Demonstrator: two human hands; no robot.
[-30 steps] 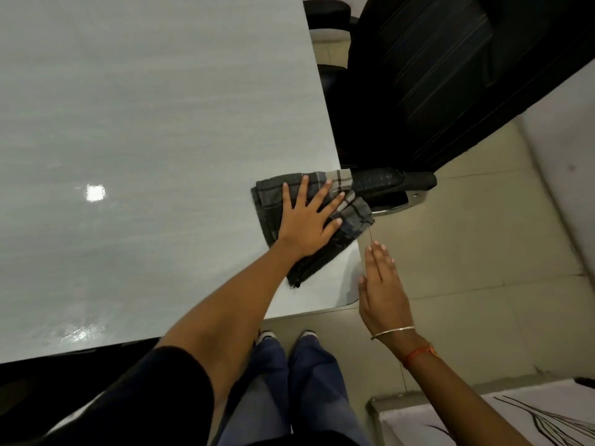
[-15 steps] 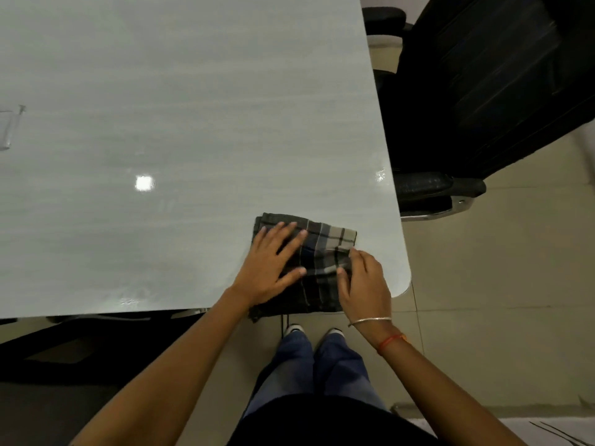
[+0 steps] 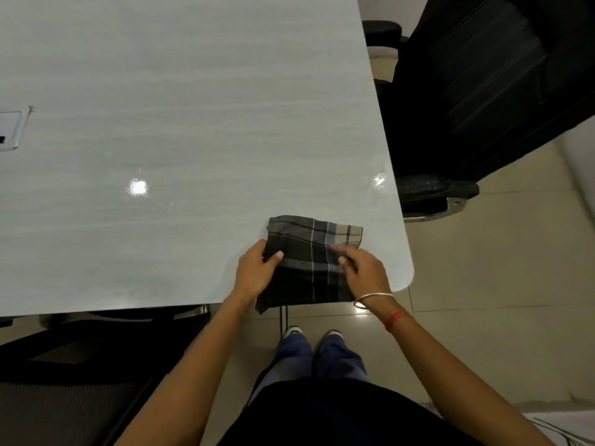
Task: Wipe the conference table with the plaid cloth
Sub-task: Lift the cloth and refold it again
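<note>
While both hands hold it, the plaid cloth [image 3: 314, 262] lies folded at the conference table's [image 3: 193, 123] near corner.
Left hand [image 3: 256, 272] grips its left edge; right hand [image 3: 365, 272] pinches its right side. No writing shows. A black chair [image 3: 467, 101] stands beyond.

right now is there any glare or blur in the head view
Head view: two bright glare spots on the glossy table, one mid-surface, one at its right edge; the right hand has blurred fingertips over the plaid cloth; the table edges bow from wide-angle distortion.
</note>
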